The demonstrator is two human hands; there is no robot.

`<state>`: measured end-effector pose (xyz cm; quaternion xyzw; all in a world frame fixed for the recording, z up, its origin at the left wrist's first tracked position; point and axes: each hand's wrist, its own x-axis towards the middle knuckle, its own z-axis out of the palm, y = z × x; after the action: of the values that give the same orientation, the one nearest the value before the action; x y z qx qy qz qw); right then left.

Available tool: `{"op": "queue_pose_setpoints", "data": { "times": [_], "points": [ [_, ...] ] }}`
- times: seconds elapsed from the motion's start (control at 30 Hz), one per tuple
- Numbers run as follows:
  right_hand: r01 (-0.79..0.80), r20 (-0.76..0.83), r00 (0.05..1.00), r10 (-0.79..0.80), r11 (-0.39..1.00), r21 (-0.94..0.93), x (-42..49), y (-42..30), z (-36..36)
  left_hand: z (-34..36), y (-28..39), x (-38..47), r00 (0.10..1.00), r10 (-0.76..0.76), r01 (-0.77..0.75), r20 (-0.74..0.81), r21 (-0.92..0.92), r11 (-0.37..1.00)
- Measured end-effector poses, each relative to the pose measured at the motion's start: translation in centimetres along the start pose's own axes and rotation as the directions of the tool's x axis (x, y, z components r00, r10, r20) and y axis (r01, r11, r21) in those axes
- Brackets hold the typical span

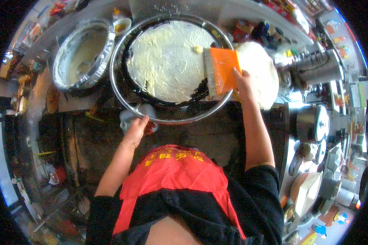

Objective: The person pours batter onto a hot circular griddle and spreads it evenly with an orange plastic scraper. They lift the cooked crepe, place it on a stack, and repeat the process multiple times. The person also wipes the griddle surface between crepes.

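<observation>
A large round griddle with a shiny metal rim (118,88) lies before me. Spread over its dark plate is a thin, pale sheet of batter (171,64), with yellowish streaks and a small lump near the right side. My right hand (244,82) grips an orange scraper (225,72), whose pale blade lies against the right edge of the sheet. At the front left, my left hand (138,130) holds the rim, thumb uppermost; its other fingers are partly hidden below. A greyish plastic object (127,119) shows behind that hand, under the rim.
Left of the griddle stands a deep batter-smeared pot (61,69) of pale batter, with a small bowl (122,26) behind it. A stack of pale flatbreads (260,73) sits close on the right. Farther right are a lidded metal pot (309,124) and a tub (306,193).
</observation>
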<state>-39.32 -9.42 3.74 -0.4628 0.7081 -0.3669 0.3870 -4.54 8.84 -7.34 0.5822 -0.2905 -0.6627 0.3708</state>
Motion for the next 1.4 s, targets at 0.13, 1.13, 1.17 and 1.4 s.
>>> {"op": "queue_pose_setpoints", "data": {
  "times": [0.13, 1.13, 1.17, 1.4],
  "points": [
    [-0.068, 0.055, 0.997, 0.054, 0.956, 0.286, 2.5, 5.7, -2.1, 0.3, 0.0, 0.0, 1.0, 0.011, -0.011, 0.001, -0.018, 1.0],
    [0.102, 0.025, 0.994, -0.104, 0.993, 0.067, 0.6, 2.7, -2.3, 0.9, 0.0, -0.2, 0.999, -0.01, 0.008, -0.054, -0.027, 1.0],
    [0.163, 0.037, 0.986, -0.162, 0.986, -0.03, 1.3, 2.7, -2.8, 0.8, -0.1, -0.2, 0.999, -0.01, 0.008, -0.051, -0.028, 1.0],
    [0.574, 0.106, 0.763, -0.637, 0.593, -0.565, -0.3, 0.1, 0.1, 0.5, 0.2, 0.3, 0.997, -0.056, 0.055, 0.047, 0.011, 0.998]
  ]
}}
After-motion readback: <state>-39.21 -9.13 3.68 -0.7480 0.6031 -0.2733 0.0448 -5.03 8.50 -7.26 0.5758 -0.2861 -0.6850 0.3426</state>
